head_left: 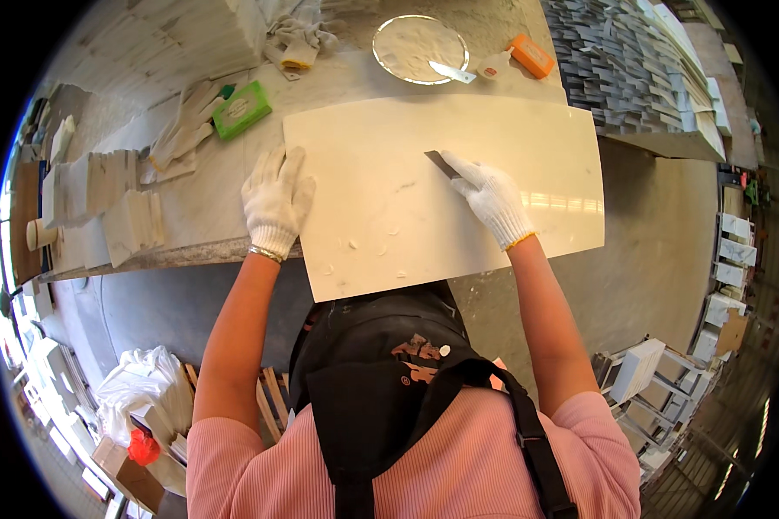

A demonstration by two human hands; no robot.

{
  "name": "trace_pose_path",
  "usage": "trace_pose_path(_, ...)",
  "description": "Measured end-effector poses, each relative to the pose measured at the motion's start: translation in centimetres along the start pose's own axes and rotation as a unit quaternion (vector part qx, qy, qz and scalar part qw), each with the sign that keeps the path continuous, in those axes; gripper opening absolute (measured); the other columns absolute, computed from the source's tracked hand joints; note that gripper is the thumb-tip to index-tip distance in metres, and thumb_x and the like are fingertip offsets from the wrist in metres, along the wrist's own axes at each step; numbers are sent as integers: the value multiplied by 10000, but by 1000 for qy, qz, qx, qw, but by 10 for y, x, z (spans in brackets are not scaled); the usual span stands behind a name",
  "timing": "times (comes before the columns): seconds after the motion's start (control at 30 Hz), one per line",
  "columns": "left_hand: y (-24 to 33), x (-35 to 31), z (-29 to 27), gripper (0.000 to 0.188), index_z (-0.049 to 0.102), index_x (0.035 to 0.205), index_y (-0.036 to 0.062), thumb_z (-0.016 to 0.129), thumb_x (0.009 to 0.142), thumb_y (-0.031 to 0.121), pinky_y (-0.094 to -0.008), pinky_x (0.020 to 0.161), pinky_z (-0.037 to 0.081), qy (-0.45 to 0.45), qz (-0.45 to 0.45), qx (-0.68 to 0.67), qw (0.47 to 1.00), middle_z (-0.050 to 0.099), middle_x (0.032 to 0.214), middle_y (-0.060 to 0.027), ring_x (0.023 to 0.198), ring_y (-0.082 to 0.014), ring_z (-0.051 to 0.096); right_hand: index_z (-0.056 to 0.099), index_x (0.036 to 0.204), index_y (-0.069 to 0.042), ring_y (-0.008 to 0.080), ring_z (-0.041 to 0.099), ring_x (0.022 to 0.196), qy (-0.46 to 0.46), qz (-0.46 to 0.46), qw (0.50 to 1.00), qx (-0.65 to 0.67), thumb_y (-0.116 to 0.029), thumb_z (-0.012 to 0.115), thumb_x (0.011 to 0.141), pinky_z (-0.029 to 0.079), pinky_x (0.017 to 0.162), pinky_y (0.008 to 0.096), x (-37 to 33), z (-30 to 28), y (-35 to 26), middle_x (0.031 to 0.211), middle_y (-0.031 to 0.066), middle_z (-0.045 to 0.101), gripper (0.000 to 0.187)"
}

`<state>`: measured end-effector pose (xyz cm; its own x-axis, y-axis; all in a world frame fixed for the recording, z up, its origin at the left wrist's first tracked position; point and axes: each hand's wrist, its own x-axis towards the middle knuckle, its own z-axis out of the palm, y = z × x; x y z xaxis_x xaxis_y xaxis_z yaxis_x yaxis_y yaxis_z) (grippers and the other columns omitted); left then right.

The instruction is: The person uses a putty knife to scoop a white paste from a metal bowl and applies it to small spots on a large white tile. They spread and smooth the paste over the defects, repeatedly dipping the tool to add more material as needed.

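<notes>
A polished white stone slab point(511, 130) lies on the worktable in front of me, its near edge reaching to my apron. My left hand point(277, 197), in a white knit glove, rests at the slab's left edge with the fingers stretched out and holds nothing. Above the slab's middle, my gloved right hand point(491, 195) is closed on a flat grey scraper blade point(442, 164), which sticks out past the fingertips toward the upper left. Several small pale shavings point(352, 245) lie on the slab's near left part.
Behind the slab stand a round bowl of pale powder point(411, 43) with a putty knife point(452, 72) and an orange box point(532, 55). A green box point(241, 110) and spare gloves point(182, 130) lie left. Stacked stone strips point(623, 69) rise at right.
</notes>
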<state>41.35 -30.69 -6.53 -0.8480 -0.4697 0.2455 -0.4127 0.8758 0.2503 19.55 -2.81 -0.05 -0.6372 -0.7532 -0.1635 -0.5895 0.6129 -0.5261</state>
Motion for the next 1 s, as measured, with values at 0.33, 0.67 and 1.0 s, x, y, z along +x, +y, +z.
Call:
trace_pose_path(0.33,1,2,1,519,591,1369,190,658,882,359,-494,1068,395,-5,-5,13,1000,551,1442,-98,1350,-327,476,646,1355,-291,316,647,845,-16,-49,996,-76,-172,628,946,526,746,436,-2,6,-6,874,124,658,426)
trace_pose_path(0.67,0,2,2,527,587,1372,183,652,883,369,-498,1061,399,25,15,-12,1000,566,1424,-104,1325,-341,495,654,1348,-272,338,651,868,-9,-29,998,-47,-158,617,949,531,800,425,0,9,-15,903,155,675,417)
trace_pose_path(1.0,0,0,1,518,589,1383,147,634,907,347,-493,1084,389,19,9,0,1000,576,1417,-123,1338,-351,499,662,1340,-226,332,651,919,-63,-29,997,-38,-148,650,932,530,822,426,-4,4,-24,1004,160,695,416)
